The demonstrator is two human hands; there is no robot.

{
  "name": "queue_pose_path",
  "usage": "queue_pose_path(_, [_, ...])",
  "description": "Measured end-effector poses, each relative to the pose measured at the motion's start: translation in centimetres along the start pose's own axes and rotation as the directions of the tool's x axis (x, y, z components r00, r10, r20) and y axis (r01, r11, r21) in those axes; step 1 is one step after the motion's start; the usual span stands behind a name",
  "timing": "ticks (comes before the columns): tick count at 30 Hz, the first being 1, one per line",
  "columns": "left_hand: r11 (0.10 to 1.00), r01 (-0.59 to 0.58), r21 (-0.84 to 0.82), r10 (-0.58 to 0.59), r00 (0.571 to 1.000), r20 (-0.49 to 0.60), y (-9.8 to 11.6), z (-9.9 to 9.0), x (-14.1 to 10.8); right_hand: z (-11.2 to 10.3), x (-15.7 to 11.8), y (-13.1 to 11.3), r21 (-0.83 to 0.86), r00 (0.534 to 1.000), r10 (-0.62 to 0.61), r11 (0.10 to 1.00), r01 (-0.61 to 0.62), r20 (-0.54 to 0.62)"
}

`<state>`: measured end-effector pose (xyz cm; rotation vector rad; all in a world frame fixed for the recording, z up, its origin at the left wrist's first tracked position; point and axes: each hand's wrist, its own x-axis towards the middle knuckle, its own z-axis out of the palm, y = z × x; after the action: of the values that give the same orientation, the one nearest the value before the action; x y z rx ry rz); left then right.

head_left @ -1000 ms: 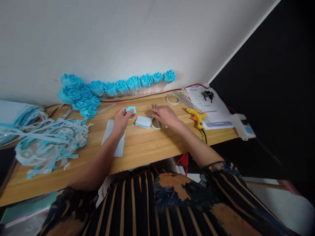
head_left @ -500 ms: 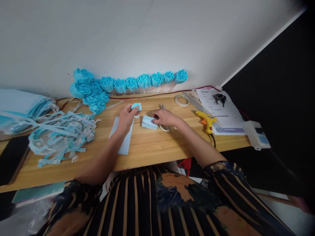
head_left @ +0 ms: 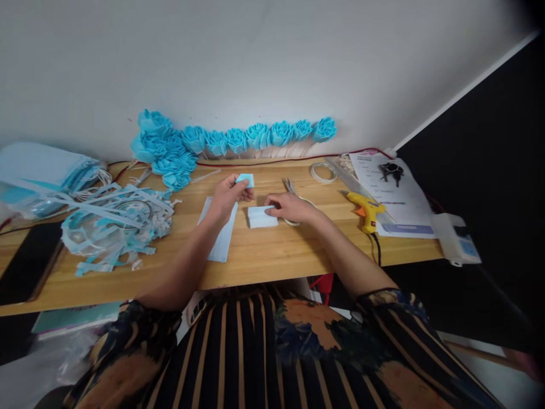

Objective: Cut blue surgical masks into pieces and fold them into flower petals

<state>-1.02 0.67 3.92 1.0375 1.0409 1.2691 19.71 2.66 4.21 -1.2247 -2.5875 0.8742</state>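
My left hand [head_left: 227, 199] pinches a small blue square [head_left: 246, 180] between thumb and fingers, above the wooden table [head_left: 251, 267]. Under its wrist lies a long pale blue strip [head_left: 222, 244]. My right hand [head_left: 292, 208] has its thumb and fingers closed on the right edge of a folded pale blue piece [head_left: 259, 217] lying on the table. Scissors [head_left: 288, 184] lie behind and partly beneath the right hand, their handles partly hidden.
Blue flowers [head_left: 258, 136] line the wall. Scraps [head_left: 123, 221], a phone [head_left: 29, 261] and stacked blue sheets [head_left: 46, 170] are left. Rightward are a tape roll [head_left: 323, 180], yellow glue gun [head_left: 367, 211], papers [head_left: 395, 193], keys [head_left: 392, 172] and a white box [head_left: 456, 237].
The whole view has shifted slightly. The folded piece has turned and sits straighter under my right fingers. My left hand still holds the small square, with its fingers more visible.
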Motion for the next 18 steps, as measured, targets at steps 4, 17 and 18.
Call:
queue_pose_path(4, [0.977, 0.02, 0.214, -0.076, 0.964, 0.256, -0.1, 0.4, -0.6, 0.4, 0.0, 0.3, -0.003, 0.999, 0.003, 1.0, -0.003, -0.044])
queue_pose_path(17, [0.697, -0.349, 0.626, -0.128, 0.799, 0.587, 0.4, 0.4, -1.6, -0.2, 0.6, 0.7, 0.113, 0.988, -0.054, 0.991, 0.071, -0.143])
queue_pose_path(18, [0.699, -0.352, 0.622, -0.125, 0.797, 0.591, 0.4, 0.3, -1.6, -0.6, 1.0, 0.6, 0.127, 0.982, -0.045, 0.989, 0.069, -0.184])
